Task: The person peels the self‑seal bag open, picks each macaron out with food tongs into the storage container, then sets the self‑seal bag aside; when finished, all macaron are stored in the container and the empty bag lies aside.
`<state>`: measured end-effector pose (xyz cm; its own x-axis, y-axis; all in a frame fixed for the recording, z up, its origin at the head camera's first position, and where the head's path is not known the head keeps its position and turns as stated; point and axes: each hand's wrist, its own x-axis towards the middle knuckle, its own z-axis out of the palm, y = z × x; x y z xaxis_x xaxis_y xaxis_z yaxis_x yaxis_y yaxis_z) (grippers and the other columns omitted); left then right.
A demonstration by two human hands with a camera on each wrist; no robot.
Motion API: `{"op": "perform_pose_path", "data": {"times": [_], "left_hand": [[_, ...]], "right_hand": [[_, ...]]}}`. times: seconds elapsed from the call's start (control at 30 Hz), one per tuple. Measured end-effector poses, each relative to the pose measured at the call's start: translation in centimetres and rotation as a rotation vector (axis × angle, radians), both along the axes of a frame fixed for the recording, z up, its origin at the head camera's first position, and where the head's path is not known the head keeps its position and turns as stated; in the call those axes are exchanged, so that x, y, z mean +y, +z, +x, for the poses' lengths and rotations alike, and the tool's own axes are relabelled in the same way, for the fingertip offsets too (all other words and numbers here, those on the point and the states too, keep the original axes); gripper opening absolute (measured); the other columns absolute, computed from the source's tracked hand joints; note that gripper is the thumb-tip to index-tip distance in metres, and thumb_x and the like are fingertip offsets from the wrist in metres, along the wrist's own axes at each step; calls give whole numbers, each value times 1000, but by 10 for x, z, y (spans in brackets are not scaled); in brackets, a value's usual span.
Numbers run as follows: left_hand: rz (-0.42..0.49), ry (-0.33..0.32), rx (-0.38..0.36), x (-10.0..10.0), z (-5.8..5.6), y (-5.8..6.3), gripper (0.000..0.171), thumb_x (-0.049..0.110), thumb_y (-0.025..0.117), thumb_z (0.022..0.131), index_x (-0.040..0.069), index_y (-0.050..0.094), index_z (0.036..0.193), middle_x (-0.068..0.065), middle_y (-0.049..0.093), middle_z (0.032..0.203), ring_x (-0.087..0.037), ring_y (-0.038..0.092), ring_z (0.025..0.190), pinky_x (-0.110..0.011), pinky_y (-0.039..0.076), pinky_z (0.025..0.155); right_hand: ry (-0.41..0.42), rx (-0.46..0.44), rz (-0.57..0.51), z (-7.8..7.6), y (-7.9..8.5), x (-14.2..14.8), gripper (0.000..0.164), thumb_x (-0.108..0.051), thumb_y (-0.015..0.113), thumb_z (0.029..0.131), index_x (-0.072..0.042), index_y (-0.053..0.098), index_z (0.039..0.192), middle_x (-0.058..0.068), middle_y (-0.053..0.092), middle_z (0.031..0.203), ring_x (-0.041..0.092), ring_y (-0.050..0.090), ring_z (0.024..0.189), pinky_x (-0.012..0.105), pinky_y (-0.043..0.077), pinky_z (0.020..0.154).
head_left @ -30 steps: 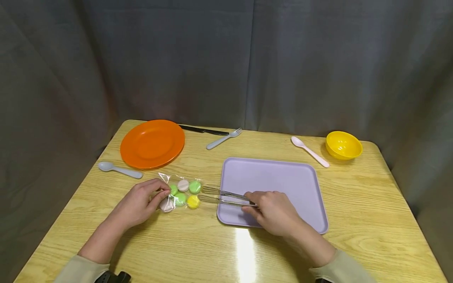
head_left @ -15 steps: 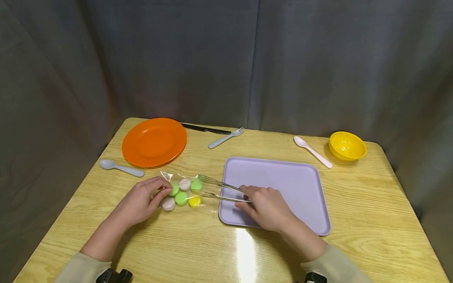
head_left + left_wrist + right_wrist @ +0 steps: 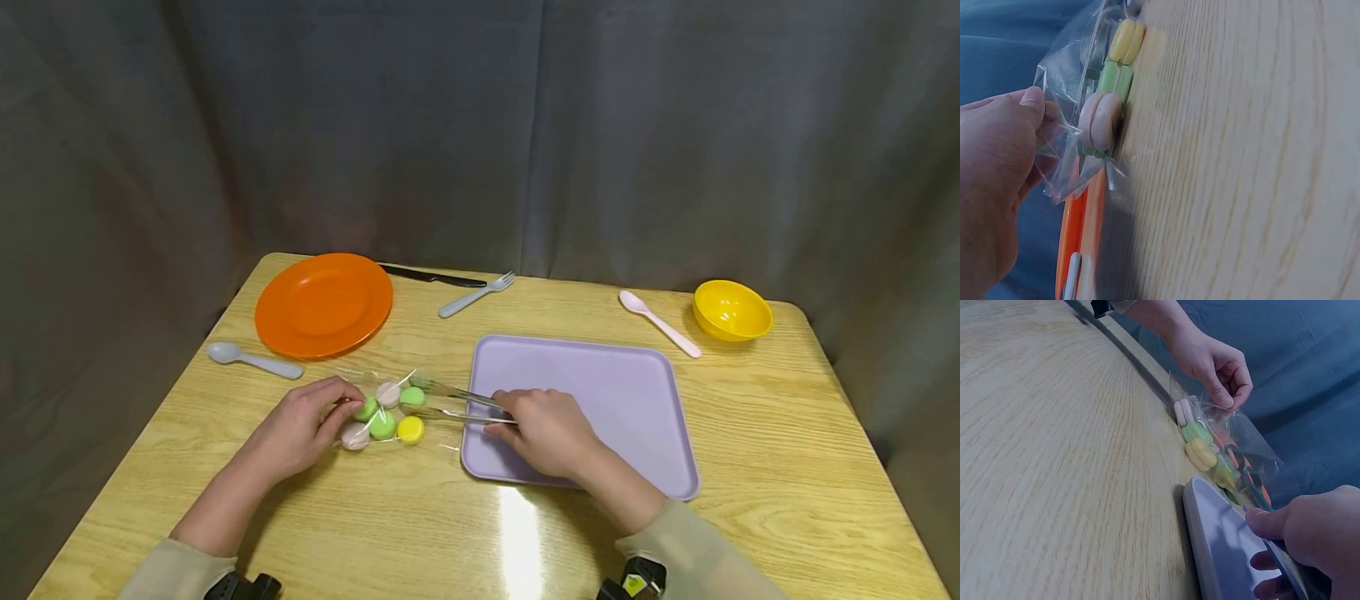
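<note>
A clear plastic bag [image 3: 1066, 65] with several macarons lies on the table. A yellow macaron [image 3: 410, 430], green macarons [image 3: 382, 424] and pale pink macarons [image 3: 356, 436] show through the film. My left hand [image 3: 298, 429] pinches the upper film of the bag between thumb and fingers, lifting it in the left wrist view. Metal tongs [image 3: 480, 418] are gripped in my right hand [image 3: 551, 431], over the tray. Their spread tips reach to the bag's right end, around the upper right green macaron [image 3: 412, 398]; film glare hides whether they touch it.
A lilac tray [image 3: 622, 375] lies under my right hand. Behind are an orange plate [image 3: 322, 304], black knife [image 3: 435, 276] and grey fork [image 3: 476, 296]. A grey spoon [image 3: 255, 360] lies left; a pink spoon [image 3: 660, 323] and yellow bowl [image 3: 731, 311] stand back right.
My right hand has moved left, carrying the tongs' tips from the bag's right end further in among the macarons. The left hand keeps its pinch and has barely moved.
</note>
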<state>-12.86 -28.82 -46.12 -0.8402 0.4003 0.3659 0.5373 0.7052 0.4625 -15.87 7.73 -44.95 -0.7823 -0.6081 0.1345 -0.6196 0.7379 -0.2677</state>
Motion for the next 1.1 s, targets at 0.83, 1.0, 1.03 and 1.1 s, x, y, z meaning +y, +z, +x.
{"op": "perform_pose_path", "data": {"times": [0.83, 1.0, 1.03, 1.1], "left_hand": [[-9, 21, 1, -3, -1, -2, 12, 5, 76, 99, 16, 72, 104, 10, 72, 100, -6, 65, 89, -37, 59, 74], [-7, 12, 9, -3, -2, -3, 15, 4, 77, 98, 17, 71, 103, 9, 72, 99, -6, 64, 87, -34, 58, 73], [-7, 9, 12, -3, -2, -3, 16, 4, 77, 98, 17, 71, 103, 9, 72, 99, -5, 64, 87, -34, 57, 73], [-5, 3, 18, -2, -3, -3, 16, 3, 77, 97, 17, 71, 103, 9, 72, 99, -5, 64, 87, -33, 57, 73]], "right_hand": [[-82, 27, -67, 5, 21, 72, 22, -39, 78, 98, -18, 74, 105, -14, 58, 74, 10, 51, 64, 38, 45, 53], [-143, 42, -74, 1, 19, 94, 27, -37, 79, 98, -14, 76, 112, -9, 60, 74, 16, 55, 67, 41, 44, 56], [-158, 44, -73, 1, 19, 98, 29, -37, 78, 98, -13, 77, 114, -7, 61, 75, 17, 56, 68, 42, 45, 57], [-192, 42, -69, 0, 17, 106, 30, -38, 78, 98, -13, 77, 114, -4, 63, 77, 19, 58, 69, 44, 46, 57]]}}
